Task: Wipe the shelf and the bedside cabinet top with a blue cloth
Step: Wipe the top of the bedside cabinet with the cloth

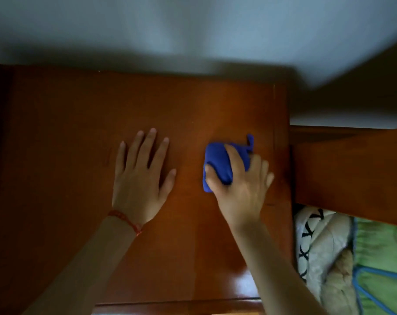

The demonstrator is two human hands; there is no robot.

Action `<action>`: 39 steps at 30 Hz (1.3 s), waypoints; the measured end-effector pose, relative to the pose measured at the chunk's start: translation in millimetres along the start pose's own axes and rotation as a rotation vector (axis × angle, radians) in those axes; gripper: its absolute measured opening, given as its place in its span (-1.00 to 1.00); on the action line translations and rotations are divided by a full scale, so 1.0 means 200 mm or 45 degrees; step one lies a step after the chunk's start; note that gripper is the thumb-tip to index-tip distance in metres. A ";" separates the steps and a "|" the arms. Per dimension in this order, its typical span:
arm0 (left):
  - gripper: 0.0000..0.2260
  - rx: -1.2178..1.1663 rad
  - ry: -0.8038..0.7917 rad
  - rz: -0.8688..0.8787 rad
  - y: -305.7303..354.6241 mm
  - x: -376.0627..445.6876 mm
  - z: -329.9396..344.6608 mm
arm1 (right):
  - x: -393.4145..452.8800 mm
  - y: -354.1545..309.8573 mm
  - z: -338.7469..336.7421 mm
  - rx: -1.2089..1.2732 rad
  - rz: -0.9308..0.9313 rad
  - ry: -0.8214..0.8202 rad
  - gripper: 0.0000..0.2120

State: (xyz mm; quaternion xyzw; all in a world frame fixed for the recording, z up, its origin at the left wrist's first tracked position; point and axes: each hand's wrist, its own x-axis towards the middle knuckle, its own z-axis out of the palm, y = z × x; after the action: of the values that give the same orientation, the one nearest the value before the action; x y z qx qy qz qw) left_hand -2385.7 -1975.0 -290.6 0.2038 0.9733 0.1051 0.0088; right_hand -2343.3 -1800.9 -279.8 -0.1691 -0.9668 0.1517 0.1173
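Head view, surface: the bedside cabinet top (79, 155), glossy reddish-brown wood, is filling most of the frame and is standing against a pale wall (193, 30) at the far side.
Right hand: the right hand (240, 192) is pressing the blue cloth (218, 164) down onto the wood, right of centre and near the cabinet's right edge.
Right grip: it is clenching around the bunched cloth, thumb on the left side, forefinger lying over the top, the other fingers curling down the right side; a loose corner is sticking out at the far end.
Why bunched: a wadded cloth is likely giving a firm pad to push, so pressure is going into the wood.
Left hand: the left hand (140, 173) is lying flat on the top, fingers spread, well apart from the cloth; its grip is released and holding nothing, probably bracing the body while wiping.
Wrist: a red string bracelet (127, 220) is circling the left wrist.
Right side: a wooden headboard (352, 173) is adjoining the cabinet, with bedding (324, 258) lying below it.
Containers: none are showing; nothing is standing on the top.
Shelf: I cannot tell where it is.
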 end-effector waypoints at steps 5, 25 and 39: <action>-0.49 -0.004 -0.003 -0.011 0.00 0.01 -0.01 | 0.44 -0.05 0.12 -0.012 0.087 0.140 -0.50; -0.52 -0.051 -0.012 -0.043 0.00 0.01 -0.02 | 0.60 -0.17 0.18 0.011 0.025 0.062 -0.50; -0.54 -0.063 0.020 -0.028 -0.01 0.01 -0.01 | 0.66 -0.28 0.24 0.003 -0.162 -0.010 -0.49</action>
State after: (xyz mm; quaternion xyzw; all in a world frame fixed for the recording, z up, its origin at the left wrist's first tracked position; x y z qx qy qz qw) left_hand -2388.7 -1975.8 -289.3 0.1918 0.9727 0.1305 0.0072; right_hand -2493.1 -1815.3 -283.0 -0.1065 -0.9759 0.1456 0.1230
